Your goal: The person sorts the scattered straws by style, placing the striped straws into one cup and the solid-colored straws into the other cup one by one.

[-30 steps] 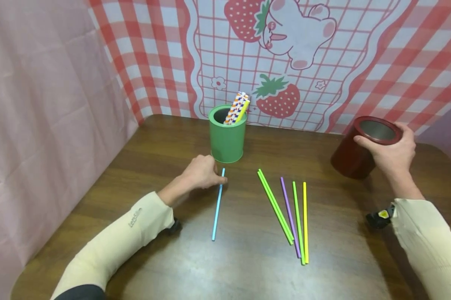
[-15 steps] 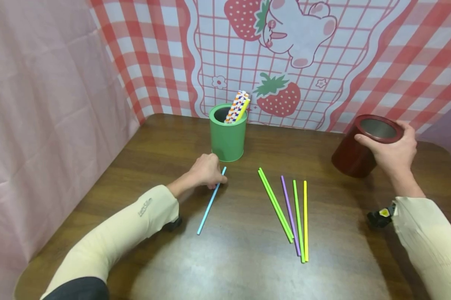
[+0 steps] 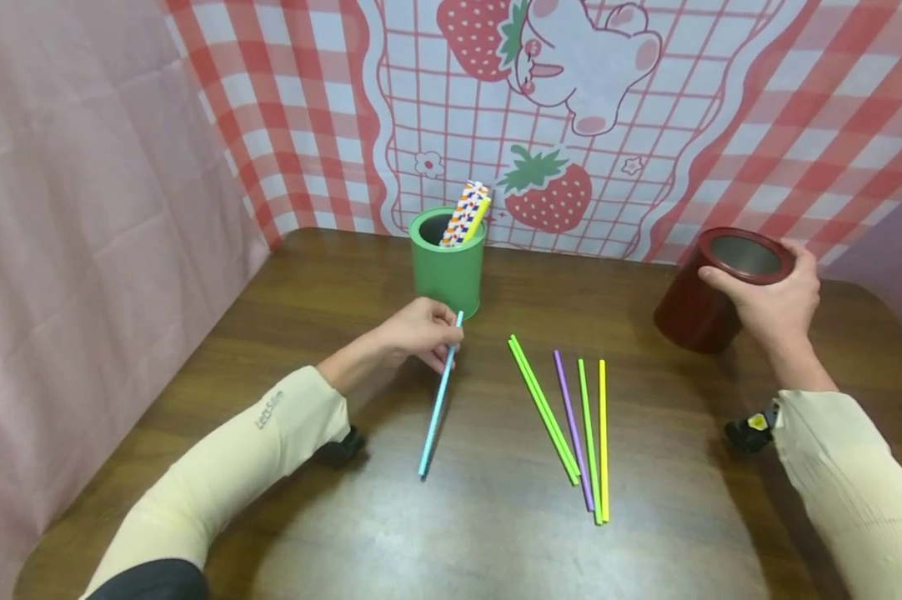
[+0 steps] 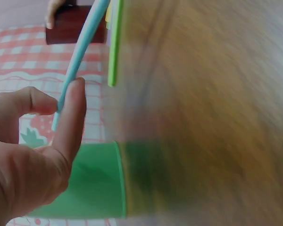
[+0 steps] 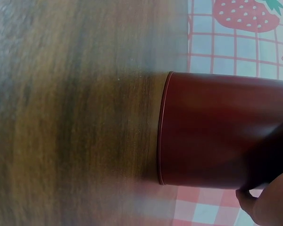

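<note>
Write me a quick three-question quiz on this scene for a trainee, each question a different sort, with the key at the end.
1. What does each hand hold?
2. True or false: something sticks out of the green can.
3. How many green straws lie on the table? A. one B. three C. five

Key
1. The left hand pinches the blue straw; the right hand grips the red can.
2. True: patterned straws and a yellow straw poke out of its top.
3. B: two lie side by side, and one lies between the purple straw and the other yellow straw.
</note>
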`<state>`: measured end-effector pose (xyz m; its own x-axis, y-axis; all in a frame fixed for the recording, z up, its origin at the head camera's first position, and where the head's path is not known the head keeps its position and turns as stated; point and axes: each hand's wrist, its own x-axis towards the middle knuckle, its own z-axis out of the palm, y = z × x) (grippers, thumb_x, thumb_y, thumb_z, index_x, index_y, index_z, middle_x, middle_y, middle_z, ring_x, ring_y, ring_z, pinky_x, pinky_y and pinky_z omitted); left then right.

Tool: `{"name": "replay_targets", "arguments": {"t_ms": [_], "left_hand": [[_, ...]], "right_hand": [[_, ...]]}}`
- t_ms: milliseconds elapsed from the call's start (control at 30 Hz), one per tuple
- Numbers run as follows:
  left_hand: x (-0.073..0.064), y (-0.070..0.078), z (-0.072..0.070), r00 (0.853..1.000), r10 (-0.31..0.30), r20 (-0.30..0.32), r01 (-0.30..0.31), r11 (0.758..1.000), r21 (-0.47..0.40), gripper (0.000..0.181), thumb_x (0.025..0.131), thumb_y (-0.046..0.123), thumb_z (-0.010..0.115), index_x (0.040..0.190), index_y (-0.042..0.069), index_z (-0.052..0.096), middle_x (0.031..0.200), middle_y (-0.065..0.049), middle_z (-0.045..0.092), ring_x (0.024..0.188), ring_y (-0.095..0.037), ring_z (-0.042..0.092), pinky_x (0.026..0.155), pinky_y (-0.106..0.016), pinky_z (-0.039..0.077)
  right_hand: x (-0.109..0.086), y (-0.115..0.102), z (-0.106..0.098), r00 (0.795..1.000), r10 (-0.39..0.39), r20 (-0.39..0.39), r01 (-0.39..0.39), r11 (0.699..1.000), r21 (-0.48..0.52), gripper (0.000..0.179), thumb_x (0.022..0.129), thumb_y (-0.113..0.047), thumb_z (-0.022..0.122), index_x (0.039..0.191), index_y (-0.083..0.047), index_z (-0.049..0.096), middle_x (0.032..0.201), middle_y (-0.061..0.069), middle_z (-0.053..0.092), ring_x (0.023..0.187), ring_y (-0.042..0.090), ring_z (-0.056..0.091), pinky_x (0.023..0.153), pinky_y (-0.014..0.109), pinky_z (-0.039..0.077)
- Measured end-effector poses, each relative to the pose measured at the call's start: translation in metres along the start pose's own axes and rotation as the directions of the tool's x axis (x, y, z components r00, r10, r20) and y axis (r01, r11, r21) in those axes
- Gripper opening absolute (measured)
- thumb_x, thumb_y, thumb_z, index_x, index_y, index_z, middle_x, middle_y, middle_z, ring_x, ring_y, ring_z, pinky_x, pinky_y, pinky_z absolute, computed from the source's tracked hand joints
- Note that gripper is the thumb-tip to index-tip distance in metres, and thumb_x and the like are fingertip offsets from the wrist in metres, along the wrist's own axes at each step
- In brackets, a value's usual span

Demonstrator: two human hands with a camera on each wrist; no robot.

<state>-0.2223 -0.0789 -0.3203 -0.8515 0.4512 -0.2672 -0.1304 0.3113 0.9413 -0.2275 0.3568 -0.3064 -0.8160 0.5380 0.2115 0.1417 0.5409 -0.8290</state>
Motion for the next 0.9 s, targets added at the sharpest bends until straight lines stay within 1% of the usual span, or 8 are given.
{"name": "replay_targets", "arguments": {"t_ms": [100,200,300,500,567,700,767,900], "left_hand": [[0.0,0.011,0.005,0.998,0.064,0.002,-0.064,0.994,-0.09,0.021,0.087,-0.008,0.051,0.107,-0.009,0.049,0.087,-0.024,0.061,0.059,-0.023,0.065,0.058,-0.035,0.058],[0.001,0.021,0.01,0.992,0.122,-0.023,-0.124,0.981,-0.147,0.028,0.086,-0.011,0.052,0.113,-0.006,0.045,0.084,-0.017,0.061,0.062,-0.027,0.065,0.06,-0.038,0.058],[0.001,0.03,0.014,0.985,0.166,-0.051,-0.172,0.968,-0.18,0.03,0.088,-0.011,0.053,0.116,-0.002,0.044,0.082,-0.013,0.061,0.068,-0.033,0.066,0.064,-0.041,0.058],[0.006,0.043,0.024,0.962,0.25,-0.108,-0.27,0.932,-0.243,0.031,0.091,-0.009,0.055,0.117,0.003,0.043,0.086,-0.014,0.061,0.085,-0.048,0.064,0.07,-0.043,0.058],[0.01,0.048,0.029,0.951,0.279,-0.136,-0.307,0.909,-0.282,0.031,0.091,-0.009,0.054,0.117,0.004,0.043,0.087,-0.014,0.06,0.085,-0.048,0.063,0.07,-0.043,0.058],[0.019,0.062,0.04,0.916,0.335,-0.221,-0.394,0.853,-0.343,0.03,0.091,-0.009,0.051,0.116,0.006,0.041,0.087,-0.013,0.06,0.074,-0.034,0.067,0.072,-0.043,0.058],[0.025,0.07,0.046,0.895,0.354,-0.273,-0.437,0.818,-0.373,0.029,0.091,-0.009,0.05,0.114,0.007,0.041,0.086,-0.012,0.061,0.07,-0.028,0.067,0.073,-0.044,0.057],[0.038,0.09,0.057,0.845,0.376,-0.382,-0.523,0.732,-0.436,0.028,0.091,-0.01,0.05,0.109,0.009,0.041,0.086,-0.011,0.06,0.069,-0.026,0.067,0.073,-0.044,0.057]], "right_hand": [[0.0,-0.001,-0.001,1.0,0.001,-0.001,-0.001,1.0,-0.002,0.093,0.073,-0.049,0.078,0.148,-0.03,0.025,0.151,0.003,0.032,0.132,0.017,0.033,0.108,0.035,0.035],[0.0,-0.002,-0.001,1.0,0.004,0.001,-0.004,1.0,-0.008,0.094,0.073,-0.049,0.078,0.148,-0.031,0.025,0.151,0.003,0.032,0.133,0.017,0.033,0.108,0.036,0.034],[-0.001,-0.003,-0.001,1.0,0.01,0.002,-0.01,1.0,-0.016,0.095,0.073,-0.05,0.077,0.149,-0.03,0.024,0.152,0.003,0.032,0.133,0.018,0.033,0.109,0.038,0.034],[-0.001,-0.004,-0.001,1.0,0.006,0.009,-0.005,1.0,-0.02,0.096,0.073,-0.051,0.077,0.149,-0.03,0.023,0.152,0.003,0.031,0.134,0.019,0.032,0.11,0.039,0.033],[-0.001,-0.004,-0.001,1.0,0.004,0.014,-0.003,1.0,-0.018,0.096,0.074,-0.051,0.077,0.15,-0.029,0.022,0.152,0.004,0.031,0.135,0.019,0.032,0.11,0.039,0.033],[-0.001,-0.004,-0.002,1.0,0.008,0.014,-0.008,1.0,-0.015,0.096,0.074,-0.051,0.076,0.15,-0.029,0.022,0.153,0.003,0.03,0.135,0.019,0.032,0.111,0.039,0.033],[-0.001,-0.004,-0.002,1.0,0.011,0.01,-0.011,1.0,-0.017,0.097,0.073,-0.052,0.077,0.15,-0.029,0.022,0.153,0.003,0.031,0.135,0.019,0.032,0.11,0.039,0.033],[-0.002,-0.003,-0.003,1.0,0.018,0.008,-0.018,1.0,-0.017,0.098,0.073,-0.052,0.077,0.15,-0.028,0.022,0.153,0.003,0.031,0.135,0.019,0.032,0.11,0.04,0.033]]}}
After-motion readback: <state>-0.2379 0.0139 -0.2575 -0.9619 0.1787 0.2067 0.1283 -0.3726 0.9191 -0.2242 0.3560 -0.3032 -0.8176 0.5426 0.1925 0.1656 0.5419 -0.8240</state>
